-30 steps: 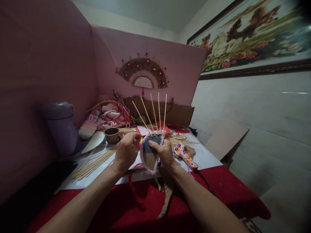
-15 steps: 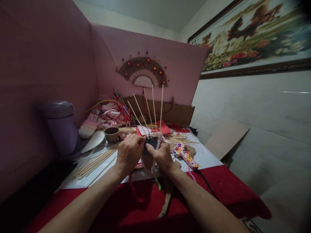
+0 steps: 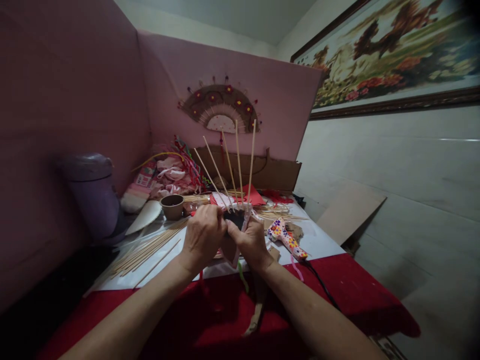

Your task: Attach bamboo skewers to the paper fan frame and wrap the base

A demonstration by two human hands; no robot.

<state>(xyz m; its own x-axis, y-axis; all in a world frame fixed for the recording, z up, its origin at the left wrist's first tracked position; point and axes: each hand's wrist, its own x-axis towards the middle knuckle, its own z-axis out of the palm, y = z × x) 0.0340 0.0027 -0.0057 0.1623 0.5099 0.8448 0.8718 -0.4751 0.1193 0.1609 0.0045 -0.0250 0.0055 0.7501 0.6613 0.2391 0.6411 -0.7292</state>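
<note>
A small piece (image 3: 229, 248) with a dark upper face and a pale pink lower part is held up in front of me. Several thin wooden sticks (image 3: 237, 165) rise from its top edge and spread like fan ribs. My right hand (image 3: 252, 241) grips its right side, thumb lying across the dark face. At its left edge my left hand (image 3: 205, 232) is closed, fingers pressed together against the piece. The left fingertips are partly hidden. To the right lies a flower-patterned glue gun (image 3: 287, 240) with a black cord.
Loose wooden sticks (image 3: 150, 247) lie on white sheeting at left, near a brown pot (image 3: 172, 207) and a purple lidded container (image 3: 93, 195). A finished fan (image 3: 221, 102) hangs on the pink panel. Red cloth (image 3: 360, 290) covers the table's front; cardboard (image 3: 262, 172) stands behind.
The stick-bearing piece has tipped slightly, its rightmost sticks now reaching higher. My left hand has shifted a little right and lower against the piece; my right hand keeps its grip.
</note>
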